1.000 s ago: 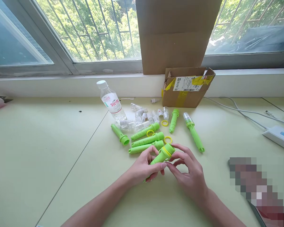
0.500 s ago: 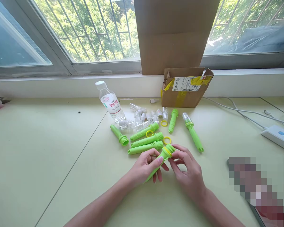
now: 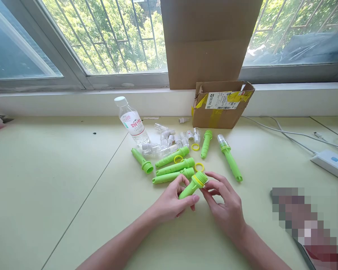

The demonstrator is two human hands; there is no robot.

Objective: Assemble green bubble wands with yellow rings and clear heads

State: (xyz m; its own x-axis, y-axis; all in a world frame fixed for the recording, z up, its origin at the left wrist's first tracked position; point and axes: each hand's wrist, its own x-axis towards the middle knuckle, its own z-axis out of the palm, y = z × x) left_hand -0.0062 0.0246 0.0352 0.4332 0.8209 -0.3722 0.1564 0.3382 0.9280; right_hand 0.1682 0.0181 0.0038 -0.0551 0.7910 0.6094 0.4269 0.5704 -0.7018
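Observation:
Fingers of my left hand (image 3: pixel 173 200) are wrapped round a green threaded plastic tube (image 3: pixel 187 190), its threaded end pointing up and to the right. A yellow ring (image 3: pixel 197 181) sits around this tube just below the thread. My right hand (image 3: pixel 225 204) pinches at the collar by the ring; its fingertips partly hide the contact. Just beyond lie several more green tubes, the nearest green tube (image 3: pixel 169 177) close to my left knuckles. A loose yellow ring (image 3: pixel 199 167) rests behind the held tube, and another yellow ring (image 3: pixel 178 159) lies among the tubes.
Clear plastic caps (image 3: pixel 169 150) lie in a cluster behind the tubes. A water bottle (image 3: pixel 133 123) stands to their left, a cardboard box (image 3: pixel 214 116) behind. Rightward are a green tube with a clear cap (image 3: pixel 231 164), a power strip (image 3: pixel 332 163) and a pixelated object (image 3: pixel 307 225).
My left hand has shifted its hold: the thumb now lies lower along the tube, and the tube has turned slightly. My right hand stays at the collar.

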